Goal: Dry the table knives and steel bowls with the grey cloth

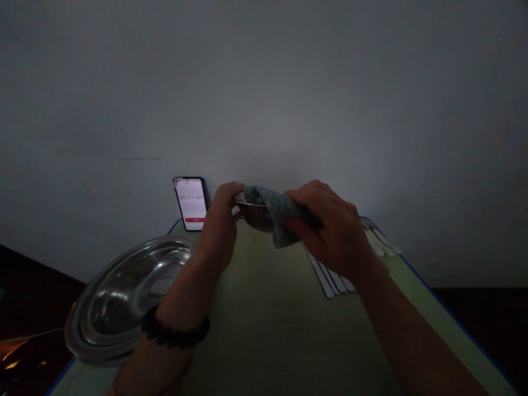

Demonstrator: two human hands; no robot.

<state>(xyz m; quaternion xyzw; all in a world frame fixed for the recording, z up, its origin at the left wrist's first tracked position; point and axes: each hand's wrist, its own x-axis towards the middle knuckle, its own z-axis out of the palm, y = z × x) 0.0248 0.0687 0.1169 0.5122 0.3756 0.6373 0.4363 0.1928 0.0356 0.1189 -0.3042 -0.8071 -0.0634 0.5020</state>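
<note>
Above the far part of the table, my left hand (220, 223) grips the rim of a small metal bowl (258, 215) from its left side, the thumb over the edge. My right hand (332, 225) is closed around a grey-blue cloth (280, 212), which drapes over the bowl's right rim and reaches into it. Most of the bowl's inside is hidden by the cloth and the low viewing angle. A dark beaded bracelet circles my left wrist.
A wide, shiny metal basin (124, 297) stands on the left of the table (264, 330). A phone (193, 203) showing a timer leans on the wall behind. Long flat utensil handles (330, 278) lie under my right hand, with white-handled cutlery (381, 242) farther right.
</note>
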